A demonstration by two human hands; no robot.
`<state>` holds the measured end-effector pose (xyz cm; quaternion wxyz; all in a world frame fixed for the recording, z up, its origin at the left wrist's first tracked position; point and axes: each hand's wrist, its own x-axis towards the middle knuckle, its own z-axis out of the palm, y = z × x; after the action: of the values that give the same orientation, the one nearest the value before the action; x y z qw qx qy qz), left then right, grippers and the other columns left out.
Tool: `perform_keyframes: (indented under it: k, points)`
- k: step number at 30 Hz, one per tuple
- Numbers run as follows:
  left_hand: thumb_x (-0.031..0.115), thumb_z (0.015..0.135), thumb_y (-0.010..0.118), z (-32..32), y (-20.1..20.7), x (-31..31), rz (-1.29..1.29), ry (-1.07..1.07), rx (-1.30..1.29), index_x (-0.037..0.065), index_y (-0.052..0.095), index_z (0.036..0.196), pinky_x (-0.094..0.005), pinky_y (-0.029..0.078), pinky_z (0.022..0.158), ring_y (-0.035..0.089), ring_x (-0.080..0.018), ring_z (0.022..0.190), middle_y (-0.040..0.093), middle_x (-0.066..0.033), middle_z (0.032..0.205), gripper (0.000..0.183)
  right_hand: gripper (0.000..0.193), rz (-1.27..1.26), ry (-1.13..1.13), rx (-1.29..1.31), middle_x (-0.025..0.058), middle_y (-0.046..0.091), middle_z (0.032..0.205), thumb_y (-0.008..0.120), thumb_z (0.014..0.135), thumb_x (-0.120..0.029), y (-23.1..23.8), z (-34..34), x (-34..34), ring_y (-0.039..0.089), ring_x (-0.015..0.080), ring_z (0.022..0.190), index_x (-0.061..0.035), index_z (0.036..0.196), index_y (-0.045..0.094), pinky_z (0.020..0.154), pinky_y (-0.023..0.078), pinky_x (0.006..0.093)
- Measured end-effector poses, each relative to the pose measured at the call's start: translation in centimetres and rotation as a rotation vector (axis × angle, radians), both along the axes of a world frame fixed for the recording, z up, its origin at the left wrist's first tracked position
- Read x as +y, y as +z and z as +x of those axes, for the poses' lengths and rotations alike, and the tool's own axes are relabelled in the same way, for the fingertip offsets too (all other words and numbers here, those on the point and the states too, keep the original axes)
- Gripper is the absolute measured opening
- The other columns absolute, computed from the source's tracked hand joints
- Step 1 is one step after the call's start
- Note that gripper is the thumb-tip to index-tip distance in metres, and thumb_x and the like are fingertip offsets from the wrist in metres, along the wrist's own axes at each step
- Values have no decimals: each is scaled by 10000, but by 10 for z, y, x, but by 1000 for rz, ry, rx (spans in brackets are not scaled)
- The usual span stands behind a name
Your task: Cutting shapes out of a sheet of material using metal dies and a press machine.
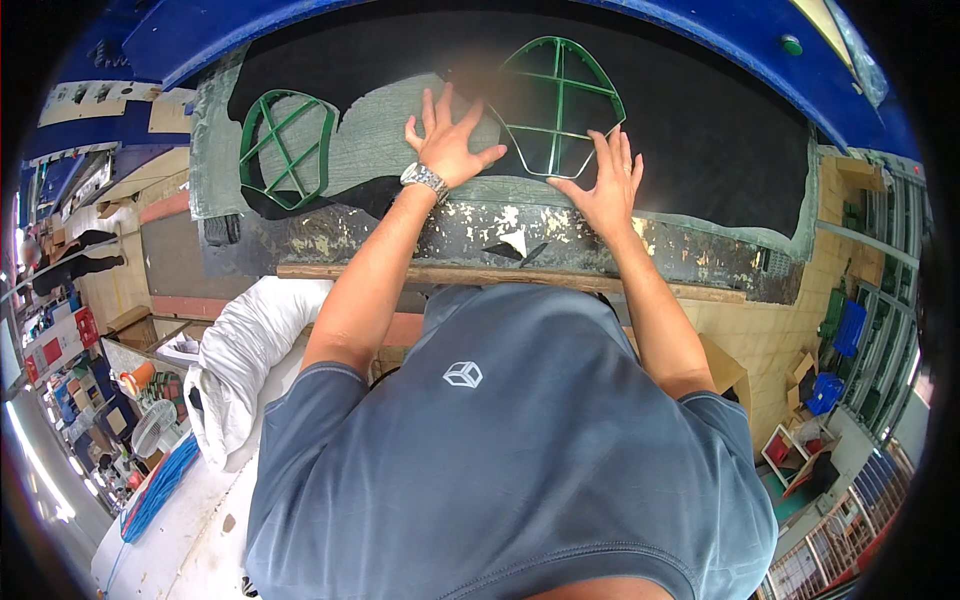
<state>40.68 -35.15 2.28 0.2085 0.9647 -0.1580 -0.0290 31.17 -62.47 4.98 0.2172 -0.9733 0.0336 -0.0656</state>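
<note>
My right hand (606, 190) grips the near corner of a green cutting die (557, 130), thumb on its near edge and fingers along its right side. The die is a rounded, tapering metal frame with crossed bars, lying on a black sheet (720, 130) that looks like leather. My left hand (450, 150), with a watch on the wrist, lies with fingers spread over the bare grey-green cutting board (385, 130), beside the sheet's cut edge. A blurred patch hides the area beyond its fingertips. A second green cutting die (288, 163) with crossed bars sits farther left, partly over black material.
A blue machine beam (680, 45) spans the far side. Along the near side run a worn metal ledge (460, 235) with small scraps and a wooden strip (500, 278). A white rolled cloth (255, 350) lies to my left. Blue bins (850, 325) stand at the right.
</note>
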Motion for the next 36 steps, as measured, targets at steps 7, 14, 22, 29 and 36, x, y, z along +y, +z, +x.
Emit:
perform_keyframes:
  k: [7,14,22,29,36]
  points:
    - [710,770,788,1,0,2,0,-2,7,347,481,1611,-728,27,1200,-25,-459,1634,144,-204,1765,967,1042,8,-10,13,279,277,1717,896,734,-596,3,0,4,235,399,1615,-157,1572,461,1278,113,634]
    - [646,840,781,0,23,11,68,-20,86,303,489,1609,-675,153,1224,176,-418,1623,264,-194,1738,892,1066,-42,19,14,252,310,1712,895,752,-566,1,3,2,254,389,1611,-158,1611,414,1280,151,616]
    - [570,820,845,26,71,178,313,411,-97,199,693,1383,-537,537,1018,601,-390,1303,624,-141,1451,691,1118,-33,53,-29,255,302,1706,890,748,-579,-1,-7,-10,255,405,1602,-141,1639,378,1274,136,644]
    - [346,991,684,15,29,240,212,256,-262,112,733,1178,-582,543,835,708,-371,1041,720,-115,1140,304,1045,142,126,-24,259,379,1665,890,806,-486,18,-8,-19,336,413,1564,-106,1637,382,1296,211,556]
    - [112,981,731,-17,191,147,-137,55,-170,-5,736,1104,-392,518,809,684,-305,864,684,-140,931,170,535,256,-125,-166,193,675,1383,877,871,-248,58,-38,-106,659,344,1284,-19,1318,694,1078,528,424]
